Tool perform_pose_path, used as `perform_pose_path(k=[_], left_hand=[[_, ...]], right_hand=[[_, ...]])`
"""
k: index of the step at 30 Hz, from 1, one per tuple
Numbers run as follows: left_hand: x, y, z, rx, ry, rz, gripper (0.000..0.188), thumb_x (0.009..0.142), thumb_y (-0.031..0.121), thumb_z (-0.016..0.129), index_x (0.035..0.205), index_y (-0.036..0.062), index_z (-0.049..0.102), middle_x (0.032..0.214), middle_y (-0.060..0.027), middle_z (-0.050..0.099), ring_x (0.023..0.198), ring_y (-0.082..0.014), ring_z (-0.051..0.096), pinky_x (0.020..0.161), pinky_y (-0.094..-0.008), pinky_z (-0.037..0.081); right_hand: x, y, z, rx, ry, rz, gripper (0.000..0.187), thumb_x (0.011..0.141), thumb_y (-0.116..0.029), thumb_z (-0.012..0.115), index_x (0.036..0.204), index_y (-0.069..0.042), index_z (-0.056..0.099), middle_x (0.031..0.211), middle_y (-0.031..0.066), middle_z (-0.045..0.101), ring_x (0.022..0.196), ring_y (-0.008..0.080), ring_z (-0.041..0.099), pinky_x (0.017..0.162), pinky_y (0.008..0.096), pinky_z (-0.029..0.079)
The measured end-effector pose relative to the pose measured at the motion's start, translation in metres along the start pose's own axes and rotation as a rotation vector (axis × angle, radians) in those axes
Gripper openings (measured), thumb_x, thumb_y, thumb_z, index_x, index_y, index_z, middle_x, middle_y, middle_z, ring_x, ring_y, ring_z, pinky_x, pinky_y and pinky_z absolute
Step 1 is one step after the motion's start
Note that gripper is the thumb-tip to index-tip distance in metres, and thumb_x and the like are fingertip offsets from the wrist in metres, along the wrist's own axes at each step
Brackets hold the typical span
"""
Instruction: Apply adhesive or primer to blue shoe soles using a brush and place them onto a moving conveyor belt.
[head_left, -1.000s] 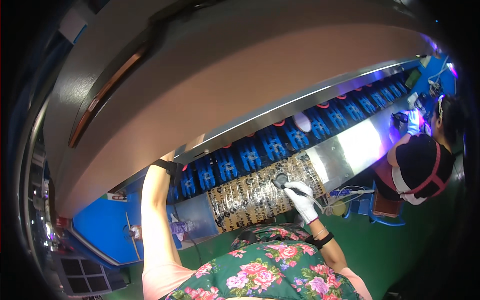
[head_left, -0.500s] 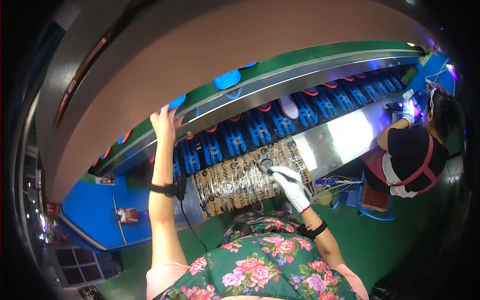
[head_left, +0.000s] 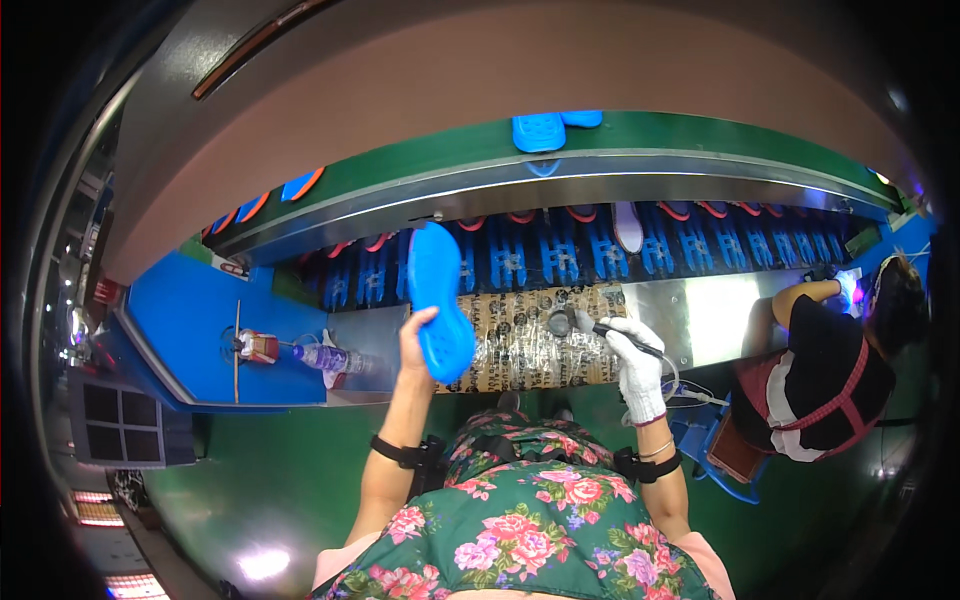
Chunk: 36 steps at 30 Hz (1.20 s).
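Observation:
My bare left hand (head_left: 412,345) grips a blue shoe sole (head_left: 438,300), held upright above the work surface with its heel or toe end toward me. The white-gloved right hand (head_left: 637,362) is closed round a thin dark-handled tool (head_left: 602,328), which looks like a brush. Its pale tip points left, beside a small round dark pot (head_left: 560,322). That pot stands on a cardboard-covered bench section (head_left: 510,355), wrapped in clear tape.
Behind the bench runs a row of blue racks (head_left: 560,258) with a pale sole (head_left: 627,228) on one. Above, a green conveyor belt (head_left: 680,133) carries blue soles (head_left: 540,132). A plastic bottle (head_left: 335,358) lies left. A co-worker (head_left: 815,370) sits at right.
My left hand has come down from the conveyor toward me with a blue sole. The right hand has drawn the tool slightly away from the pot. The view has turned.

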<state>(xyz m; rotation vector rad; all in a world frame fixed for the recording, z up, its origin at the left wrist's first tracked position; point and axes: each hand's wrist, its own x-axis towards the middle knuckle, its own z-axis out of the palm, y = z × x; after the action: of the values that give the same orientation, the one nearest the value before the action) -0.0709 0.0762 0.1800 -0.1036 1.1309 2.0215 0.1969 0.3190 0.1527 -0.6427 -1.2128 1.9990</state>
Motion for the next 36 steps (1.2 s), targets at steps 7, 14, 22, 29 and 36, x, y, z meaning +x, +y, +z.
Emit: perform_pose_path(k=[7,14,22,29,36], left_hand=[[-0.036,-0.08,0.036,-0.04,-0.34,-0.088,0.075,0.083,0.022,0.068,0.149,0.0036,0.04,0.139,-0.0194,0.056,0.126,-0.0391,0.057,0.103,-0.0514,0.051],[-0.035,-0.091,0.061,-0.365,-0.477,-0.402,0.112,0.083,0.092,0.028,0.156,0.0065,0.033,0.148,-0.0178,0.051,0.131,-0.0358,0.054,0.113,-0.0525,0.04],[-0.043,-0.051,0.096,-0.263,-0.311,-0.229,0.108,0.086,0.09,0.025,0.155,0.0084,0.034,0.15,-0.0142,0.048,0.136,-0.0324,0.048,0.115,-0.0504,0.038],[-0.041,-0.04,0.091,-0.193,-0.307,-0.198,0.102,0.089,0.087,0.021,0.155,0.0099,0.035,0.148,-0.0136,0.05,0.134,-0.0317,0.05,0.113,-0.0497,0.041],[-0.028,-0.032,0.068,-0.028,-0.347,-0.173,0.098,0.091,0.085,0.02,0.153,0.01,0.033,0.144,-0.0137,0.053,0.131,-0.0283,0.054,0.111,-0.0458,0.044]], right_hand=[[-0.011,-0.062,0.063,0.013,-0.163,-0.046,0.024,0.086,0.005,0.067,0.11,0.005,0.069,0.113,0.018,0.072,0.098,0.0224,0.07,0.083,0.0307,0.058],[-0.021,-0.091,0.116,-0.325,-0.273,-0.097,0.025,0.084,0.003,0.073,0.109,0.003,0.073,0.106,0.0117,0.075,0.093,0.0155,0.07,0.084,0.0287,0.056],[-0.016,-0.088,0.142,-0.586,-0.259,-0.512,0.024,0.078,0.003,0.077,0.102,0.0,0.076,0.1,0.013,0.076,0.09,0.0205,0.072,0.081,0.0316,0.057],[-0.003,-0.085,0.166,-0.783,-0.232,-0.797,0.025,0.076,0.003,0.079,0.1,-0.002,0.075,0.102,0.0141,0.075,0.091,0.0275,0.072,0.081,0.0361,0.056],[-0.021,-0.069,0.188,-0.947,-0.468,-0.845,0.039,0.079,-0.004,0.075,0.118,-0.006,0.072,0.11,0.0115,0.072,0.099,0.0318,0.068,0.088,0.0413,0.054]])
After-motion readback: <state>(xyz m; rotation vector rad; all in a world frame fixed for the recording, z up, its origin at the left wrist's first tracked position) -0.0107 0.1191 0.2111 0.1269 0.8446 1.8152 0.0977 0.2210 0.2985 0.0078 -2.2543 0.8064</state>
